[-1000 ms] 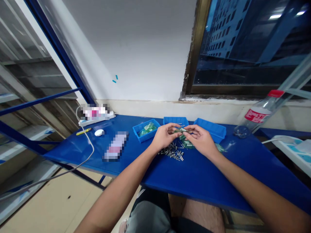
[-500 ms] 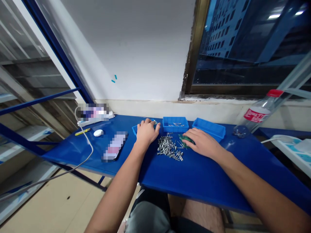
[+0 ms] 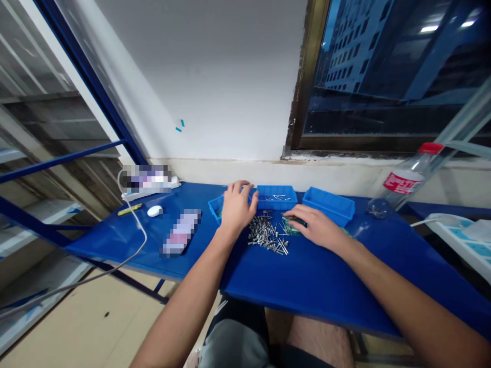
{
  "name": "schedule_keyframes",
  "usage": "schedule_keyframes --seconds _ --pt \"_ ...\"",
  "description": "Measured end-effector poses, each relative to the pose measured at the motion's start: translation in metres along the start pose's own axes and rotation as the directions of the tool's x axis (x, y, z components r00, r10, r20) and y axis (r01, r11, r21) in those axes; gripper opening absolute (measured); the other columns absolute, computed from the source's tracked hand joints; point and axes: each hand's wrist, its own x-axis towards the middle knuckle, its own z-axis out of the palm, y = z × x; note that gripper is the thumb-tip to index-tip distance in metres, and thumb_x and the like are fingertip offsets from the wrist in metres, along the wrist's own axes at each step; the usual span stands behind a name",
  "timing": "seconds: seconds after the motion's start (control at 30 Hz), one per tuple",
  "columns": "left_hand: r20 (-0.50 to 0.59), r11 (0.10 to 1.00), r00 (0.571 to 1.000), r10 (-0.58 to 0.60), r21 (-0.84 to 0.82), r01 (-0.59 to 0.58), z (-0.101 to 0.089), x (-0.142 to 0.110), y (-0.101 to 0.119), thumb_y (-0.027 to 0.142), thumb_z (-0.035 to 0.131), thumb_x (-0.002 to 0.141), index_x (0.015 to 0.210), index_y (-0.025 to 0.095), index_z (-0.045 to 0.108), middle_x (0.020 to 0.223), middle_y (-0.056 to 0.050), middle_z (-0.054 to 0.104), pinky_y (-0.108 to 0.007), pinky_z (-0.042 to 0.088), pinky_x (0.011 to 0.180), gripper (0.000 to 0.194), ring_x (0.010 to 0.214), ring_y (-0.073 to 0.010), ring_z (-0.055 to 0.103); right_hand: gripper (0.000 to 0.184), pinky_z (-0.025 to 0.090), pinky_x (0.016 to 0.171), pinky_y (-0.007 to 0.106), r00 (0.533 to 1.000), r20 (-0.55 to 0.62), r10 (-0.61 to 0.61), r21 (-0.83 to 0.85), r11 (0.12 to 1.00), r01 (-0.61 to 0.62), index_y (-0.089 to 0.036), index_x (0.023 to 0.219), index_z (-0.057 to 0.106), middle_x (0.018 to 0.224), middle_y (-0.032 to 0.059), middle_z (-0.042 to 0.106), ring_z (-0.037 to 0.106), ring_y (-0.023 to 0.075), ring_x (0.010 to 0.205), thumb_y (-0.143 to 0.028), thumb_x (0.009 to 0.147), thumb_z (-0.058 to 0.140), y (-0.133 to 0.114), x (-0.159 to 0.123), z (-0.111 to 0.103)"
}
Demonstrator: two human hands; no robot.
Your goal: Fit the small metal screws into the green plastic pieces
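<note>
Over the left blue bin (image 3: 215,205) hovers my left hand (image 3: 238,208), fingers apart and nothing visible in them; its fingertips reach toward the middle blue bin (image 3: 276,204), which holds a few thin metal pins. My right hand (image 3: 316,225) rests on the table with thumb and fingers around a green piece (image 3: 292,227) that looks like a circuit board, mostly hidden under the palm. Between both hands lies a heap of silver rivets (image 3: 266,235) with thin stems. Behind my right hand stands the right blue bin (image 3: 330,202).
The blue table (image 3: 307,286) meets a white wall. On its left lie a phone (image 3: 182,232), a white oval object (image 3: 155,211), a yellow cutter (image 3: 129,209) and a cable on a power strip (image 3: 153,189). A plastic bottle (image 3: 402,181) with a red cap leans at right.
My left hand has risen out of the left bin and shifted right toward the middle bin. My right hand stays near the green piece, having moved only slightly.
</note>
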Motion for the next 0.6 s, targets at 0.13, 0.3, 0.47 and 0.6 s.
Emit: schedule_keyframes --seconds 0.13,0.3,0.47,0.6 --pt "0.129 0.921 0.955 0.265 -0.326 -0.212 0.007 -0.004 0.021 0.036 0.052 0.104 0.132 0.019 0.065 0.128 -0.012 0.069 -0.046 0.044 0.112 0.035 0.122 -0.0285 0.058 0.03 0.056 0.098 0.049 0.989 -0.147 0.002 0.059 0.998 0.007 -0.031 0.13 0.068 0.118 0.0091 0.072 0.068 0.0293 0.11 -0.031 0.105 0.05 -0.012 0.003 -0.006" --pt "0.228 0.84 0.924 0.307 -0.522 -0.15 0.024 -0.012 0.037 0.038 0.068 0.096 0.15 0.02 0.052 0.138 -0.013 0.069 -0.048 0.047 0.112 0.059 0.13 -0.0317 0.06 0.029 0.057 0.096 0.048 0.946 -0.315 0.08 0.12 0.992 -0.044 -0.029 0.129 0.068 0.114 0.0104 0.07 0.068 0.0292 0.105 -0.036 0.104 0.054 -0.025 0.004 -0.007" --pt "0.254 0.789 0.94 0.229 -0.614 -0.026 0.027 -0.013 0.038 0.028 0.062 0.1 0.148 0.024 0.053 0.122 -0.009 0.077 -0.041 0.056 0.099 0.049 0.111 -0.0259 0.073 0.028 0.061 0.091 0.049 0.919 -0.368 0.143 0.226 0.972 -0.06 -0.029 0.125 0.069 0.115 0.0102 0.07 0.07 0.0277 0.099 -0.04 0.101 0.061 -0.03 0.004 0.0" --pt "0.211 0.765 0.961 0.178 -0.644 0.0 0.024 -0.012 0.036 0.028 0.064 0.099 0.142 0.024 0.057 0.117 -0.007 0.078 -0.04 0.057 0.098 0.044 0.105 -0.024 0.075 0.038 0.064 0.091 0.049 0.891 -0.366 0.268 0.391 0.913 -0.114 -0.027 0.127 0.068 0.118 0.0113 0.072 0.072 0.0279 0.101 -0.045 0.095 0.07 -0.025 0.005 0.005"
